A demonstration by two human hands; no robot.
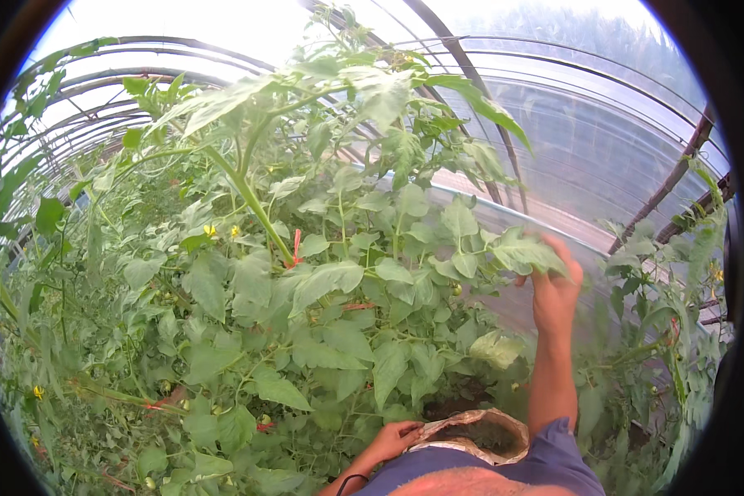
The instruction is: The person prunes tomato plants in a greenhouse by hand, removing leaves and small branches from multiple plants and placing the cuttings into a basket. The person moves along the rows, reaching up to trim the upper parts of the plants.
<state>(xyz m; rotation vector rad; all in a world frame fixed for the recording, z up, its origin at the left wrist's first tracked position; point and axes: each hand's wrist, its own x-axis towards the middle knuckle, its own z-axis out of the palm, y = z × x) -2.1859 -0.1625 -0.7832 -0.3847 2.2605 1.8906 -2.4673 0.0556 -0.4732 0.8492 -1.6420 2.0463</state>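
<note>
My left hand (397,439) grips the rim of an open woven sack (516,428) at my waist, its fingers closed over the edge. The sack's inside is dark, and what it holds cannot be made out. My right hand (555,263) is raised on the right among the leaves of a tomato plant (328,279), touching a tomato leaf (524,251). That leaf hides part of the fingers, so whether they grip it cannot be told. A thick stem (251,201) rises before me, with a red tie (296,251) near its lower visible end.
Dense tomato plants (223,366) with yellow flowers and small green fruit fill the left and front. More plants (657,310) stand at the right. Behind my right hand runs a clear plastic greenhouse wall (583,136), with curved poles (465,68) overhead. Dark soil (465,400) shows beyond the sack.
</note>
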